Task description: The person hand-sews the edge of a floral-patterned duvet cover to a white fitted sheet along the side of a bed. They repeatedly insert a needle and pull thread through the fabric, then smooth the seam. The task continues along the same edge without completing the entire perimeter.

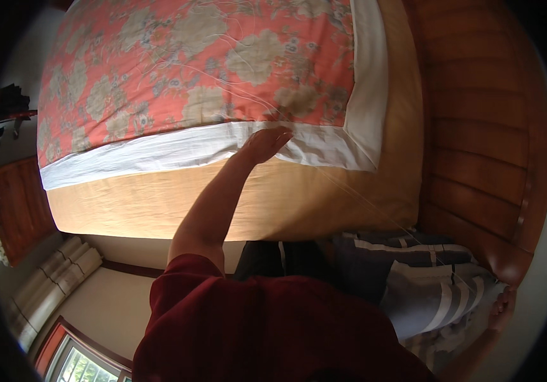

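Note:
A quilt (181, 89) with a red floral top and a folded white border (152, 153) lies over the bed. My left hand (266, 146) rests on this border near the seam with the red cloth, its fingers stretched out and pressing on the fabric. From close to that spot a thin white thread (364, 198) runs taut down to the right. My right hand (501, 310), far out at the lower right, has its fingers closed on the thread's end. Whether a needle is between those fingers is too small to tell. More loose thread (238, 92) loops across the red top.
A tan sheet (140, 207) covers the mattress side in front of me. The wooden headboard (477, 127) rises along the right. Dark and grey striped bedding (436, 290) is piled beside me, under the thread. A curtain (54, 290) and window (85, 363) are at the lower left.

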